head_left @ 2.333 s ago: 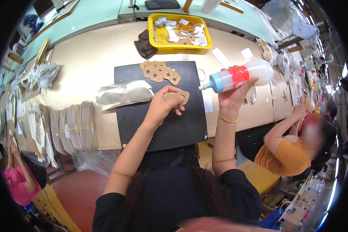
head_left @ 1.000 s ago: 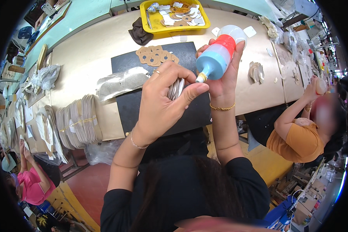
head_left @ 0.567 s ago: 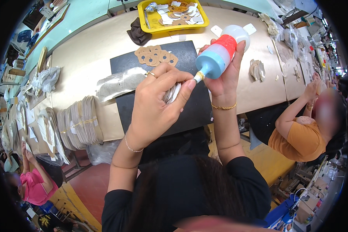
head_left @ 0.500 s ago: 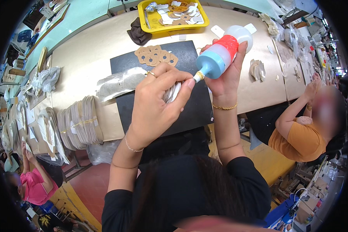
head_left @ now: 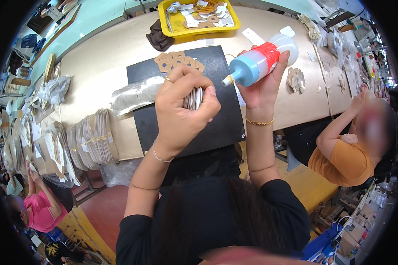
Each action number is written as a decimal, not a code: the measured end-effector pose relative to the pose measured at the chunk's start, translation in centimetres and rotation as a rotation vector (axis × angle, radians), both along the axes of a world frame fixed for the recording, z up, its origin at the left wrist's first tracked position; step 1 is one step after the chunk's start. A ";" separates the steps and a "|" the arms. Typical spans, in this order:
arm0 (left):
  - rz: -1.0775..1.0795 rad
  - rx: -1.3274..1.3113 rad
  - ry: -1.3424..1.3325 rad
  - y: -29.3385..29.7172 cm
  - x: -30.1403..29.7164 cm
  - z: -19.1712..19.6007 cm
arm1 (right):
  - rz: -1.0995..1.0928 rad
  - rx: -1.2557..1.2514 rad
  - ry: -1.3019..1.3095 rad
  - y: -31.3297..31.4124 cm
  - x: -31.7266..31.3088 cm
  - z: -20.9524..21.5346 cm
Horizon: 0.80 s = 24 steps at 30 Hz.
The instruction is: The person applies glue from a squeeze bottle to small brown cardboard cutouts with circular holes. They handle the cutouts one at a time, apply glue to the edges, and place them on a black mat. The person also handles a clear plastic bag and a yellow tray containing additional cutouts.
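My left hand (head_left: 177, 112) is closed around a small stack of thin, flat pieces (head_left: 193, 99), whose pale edges show between fingers and thumb. My right hand (head_left: 262, 92) grips a squeeze bottle (head_left: 251, 66) with a light-blue cap, a red band and a translucent body. The bottle lies tilted, its whitish nozzle tip pointing down-left toward my left hand, a short gap away. Both hands are above a black mat (head_left: 208, 132). Several tan cut pieces with dark marks (head_left: 177, 62) lie on its far part. A silvery sheet (head_left: 135, 97) overlaps its left edge.
A yellow tray (head_left: 203, 32) of small cut pieces stands at the far side, beside a dark cloth (head_left: 160, 37). Tied stacks of beige pieces (head_left: 93, 139) sit at left. Loose pieces (head_left: 295, 80) lie at right. Co-workers sit on both sides, one in an orange top (head_left: 340, 163).
The bottle's nozzle was at my left fingertips; my right hand has drawn it away to the right. My left hand has turned slightly, still holding the stack.
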<state>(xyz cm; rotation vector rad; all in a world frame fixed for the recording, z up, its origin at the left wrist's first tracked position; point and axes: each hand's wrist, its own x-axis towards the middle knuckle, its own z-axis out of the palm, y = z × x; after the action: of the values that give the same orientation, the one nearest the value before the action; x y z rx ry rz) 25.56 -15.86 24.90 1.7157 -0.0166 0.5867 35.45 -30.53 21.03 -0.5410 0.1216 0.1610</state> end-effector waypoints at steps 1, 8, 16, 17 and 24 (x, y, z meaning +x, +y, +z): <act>-0.011 -0.008 -0.001 0.2 0.0 0.1 | 0.009 0.016 0.030 -0.1 0.1 -0.1; -0.185 -0.270 0.121 0.4 0.1 -0.1 | 0.016 0.075 0.103 -0.5 0.3 0.1; -0.325 -0.514 0.216 0.1 -0.3 0.0 | 0.019 0.064 0.066 -1.0 0.3 0.7; -0.332 -0.555 0.226 0.0 -0.4 0.0 | 0.006 0.052 0.055 -1.1 0.3 0.8; -0.412 -0.739 0.246 -0.3 -0.3 -0.8 | -0.029 0.027 0.029 -1.4 0.1 0.8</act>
<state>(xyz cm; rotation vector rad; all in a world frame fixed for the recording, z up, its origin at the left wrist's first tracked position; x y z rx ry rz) 25.27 -16.19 24.14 1.0069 0.0198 0.0453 35.58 -31.95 21.88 -0.5097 0.1550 0.1424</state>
